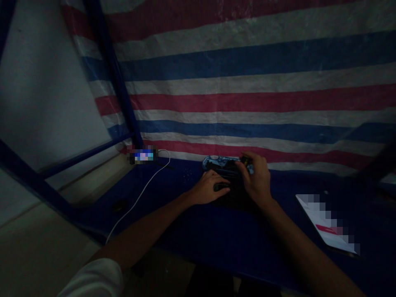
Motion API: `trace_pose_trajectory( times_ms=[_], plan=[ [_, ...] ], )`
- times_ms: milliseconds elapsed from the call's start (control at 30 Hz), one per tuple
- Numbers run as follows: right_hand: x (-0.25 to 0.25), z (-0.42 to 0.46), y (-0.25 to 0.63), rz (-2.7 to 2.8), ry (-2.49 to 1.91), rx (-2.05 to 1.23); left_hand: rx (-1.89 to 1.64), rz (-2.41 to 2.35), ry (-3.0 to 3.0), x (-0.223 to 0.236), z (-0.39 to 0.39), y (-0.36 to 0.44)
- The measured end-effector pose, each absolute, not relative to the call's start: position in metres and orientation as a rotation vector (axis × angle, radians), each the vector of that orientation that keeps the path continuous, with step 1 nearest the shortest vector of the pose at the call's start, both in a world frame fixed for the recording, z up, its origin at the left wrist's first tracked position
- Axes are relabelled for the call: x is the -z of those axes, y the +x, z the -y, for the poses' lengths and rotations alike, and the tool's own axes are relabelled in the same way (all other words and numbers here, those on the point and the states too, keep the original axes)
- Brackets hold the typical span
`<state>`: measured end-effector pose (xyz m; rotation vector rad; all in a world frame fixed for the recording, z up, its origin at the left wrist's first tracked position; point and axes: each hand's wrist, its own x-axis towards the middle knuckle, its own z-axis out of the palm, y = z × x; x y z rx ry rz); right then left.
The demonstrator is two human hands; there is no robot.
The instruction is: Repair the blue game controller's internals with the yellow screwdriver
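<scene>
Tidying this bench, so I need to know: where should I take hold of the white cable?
Pinch the white cable midway along its run across the blue table top, coming from the left, away from the person's left hand. There it lies as one loose strand, well apart from the blurred-out item at its far end and the table edge it drops over.

The left hand (208, 188) lies low, with its fingers pointing to the right. The right hand (255, 179) sits higher, and its fingers (249, 161) curl down. The two hands are very close, near the far edge of the worktop (198, 231). The left arm (145, 227) comes in from the bottom left corner, with a white sleeve (93, 280) on it. The right arm (309, 251) comes in from the bottom right corner.
</scene>
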<state>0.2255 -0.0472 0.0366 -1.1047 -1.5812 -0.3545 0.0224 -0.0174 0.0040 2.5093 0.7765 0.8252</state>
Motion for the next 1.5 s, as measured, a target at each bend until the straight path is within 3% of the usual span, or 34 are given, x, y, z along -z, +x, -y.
trace_pose_trajectory(
  times_ms=[533, 733, 1167, 1500],
  plan=[
    [-0.036, 0.047, 0.221, 1.471, -1.095, 0.182, -0.818, -0.767, 2.545, -0.003, 0.017, 0.022],
    [-0.043, 0.055, 0.221, 1.521, -1.073, 0.349, -0.815, -0.76, 2.546, -0.004, 0.018, 0.022],
    [-0.044, 0.056, 0.216, 1.534, -1.111, 0.15, -0.649, -0.687, 2.554, -0.021, 0.007, 0.044],
    [-0.043, 0.047, 0.222, 1.603, -1.055, 0.194, -0.674, -0.534, 2.195, -0.026, -0.025, 0.071]
  ],
)
